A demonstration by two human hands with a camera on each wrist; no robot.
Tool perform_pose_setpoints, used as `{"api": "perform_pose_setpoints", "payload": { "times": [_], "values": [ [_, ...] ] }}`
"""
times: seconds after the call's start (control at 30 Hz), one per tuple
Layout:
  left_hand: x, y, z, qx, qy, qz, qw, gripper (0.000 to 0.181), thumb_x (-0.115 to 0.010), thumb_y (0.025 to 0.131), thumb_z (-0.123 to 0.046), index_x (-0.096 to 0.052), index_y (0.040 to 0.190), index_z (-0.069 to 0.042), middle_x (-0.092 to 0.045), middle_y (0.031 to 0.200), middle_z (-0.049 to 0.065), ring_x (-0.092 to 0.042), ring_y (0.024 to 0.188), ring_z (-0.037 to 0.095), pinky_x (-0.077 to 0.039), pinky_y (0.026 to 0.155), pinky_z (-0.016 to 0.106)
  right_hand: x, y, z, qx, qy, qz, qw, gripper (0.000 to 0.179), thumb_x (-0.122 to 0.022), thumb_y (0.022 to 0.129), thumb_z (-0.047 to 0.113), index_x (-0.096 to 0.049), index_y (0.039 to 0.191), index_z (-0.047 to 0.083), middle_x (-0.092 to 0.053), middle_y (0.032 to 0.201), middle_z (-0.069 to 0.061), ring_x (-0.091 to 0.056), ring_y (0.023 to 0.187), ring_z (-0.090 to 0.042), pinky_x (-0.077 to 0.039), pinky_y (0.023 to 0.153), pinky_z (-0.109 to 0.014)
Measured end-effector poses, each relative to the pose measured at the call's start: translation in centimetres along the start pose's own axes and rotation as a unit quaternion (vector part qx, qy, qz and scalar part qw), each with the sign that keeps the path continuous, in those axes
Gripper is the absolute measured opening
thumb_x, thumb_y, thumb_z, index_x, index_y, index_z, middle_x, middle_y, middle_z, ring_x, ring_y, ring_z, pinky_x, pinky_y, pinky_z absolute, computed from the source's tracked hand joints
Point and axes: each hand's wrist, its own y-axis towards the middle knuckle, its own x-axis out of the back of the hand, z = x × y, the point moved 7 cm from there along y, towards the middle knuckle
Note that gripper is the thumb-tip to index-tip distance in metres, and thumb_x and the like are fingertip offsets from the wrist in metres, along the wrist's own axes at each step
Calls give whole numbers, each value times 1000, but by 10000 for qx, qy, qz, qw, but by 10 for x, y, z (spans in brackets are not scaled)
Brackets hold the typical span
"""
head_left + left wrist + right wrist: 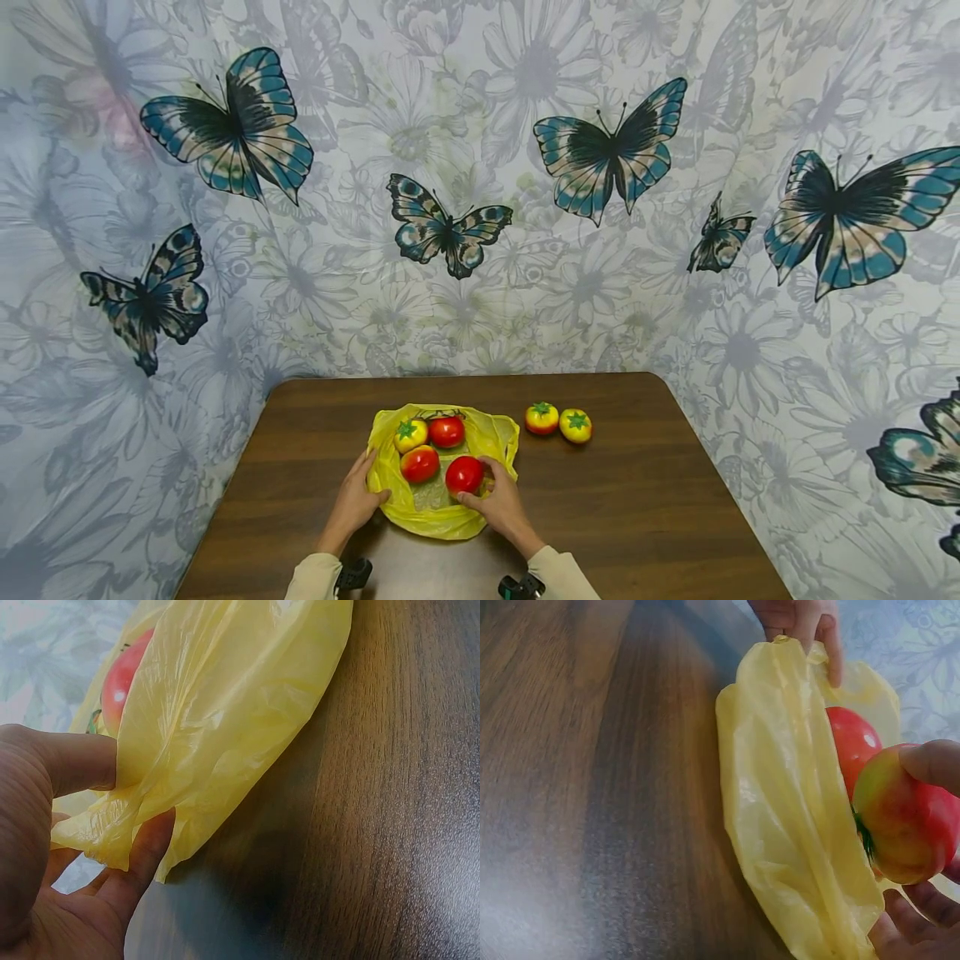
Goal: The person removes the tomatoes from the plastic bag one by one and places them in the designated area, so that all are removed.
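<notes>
A yellow plastic bag [495,429] lies spread open on the brown table. Inside it are a yellow tomato with a green star-shaped top [411,435] and two red tomatoes, one at the back [447,432] and one at the left [420,464]. My left hand [358,498] pinches the bag's left rim; in the left wrist view the yellow film [225,712] runs between thumb and fingers. My right hand [501,502] grips another red tomato [464,476] over the bag's right side. The right wrist view shows this tomato [904,817] red and yellow-green, its green top facing the bag.
Two yellow-and-red tomatoes with green tops, one nearer the bag [542,418] and one further right [576,426], sit on the table [645,500] right of the bag. Behind the table stands a wall [480,333] with butterfly and flower patterns.
</notes>
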Motion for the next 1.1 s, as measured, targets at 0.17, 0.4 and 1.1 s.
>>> {"api": "perform_pose_setpoints", "payload": {
  "times": [0.17, 0.4, 1.1],
  "values": [
    [0, 0, 0, -3, -3, 0, 10000, 88, -75, 74, -3, -31, 151, 4, -26, 158, 27, -31, 141, 50, -30, 114, 61, 1, 1, 2, 1, 201, 135, 9997, 74, -83, 77, 27, -47, 137, 4, -55, 137, -18, -55, 125, -36, -50, 102, -47],
    [-1, 1, 0, 1, 43, -5, 10000, 88, -75, 75, -3, -31, 151, 4, -26, 158, 27, -32, 141, 50, -30, 114, 61, 4, 0, 9, 193, 358, 152, 9991, 74, -83, 78, 26, -45, 137, 2, -53, 137, -22, -57, 123, -41, -52, 99, -47],
    [-1, 0, 7, -148, 85, -51, 9998, 88, -75, 74, -4, -32, 150, 5, -27, 157, 28, -33, 141, 50, -31, 113, 61, 8, -7, 20, 333, 550, 36, 9979, 74, -82, 77, 23, -45, 139, 4, -51, 138, -18, -58, 119, -35, -51, 100, -47]
  ]
}}
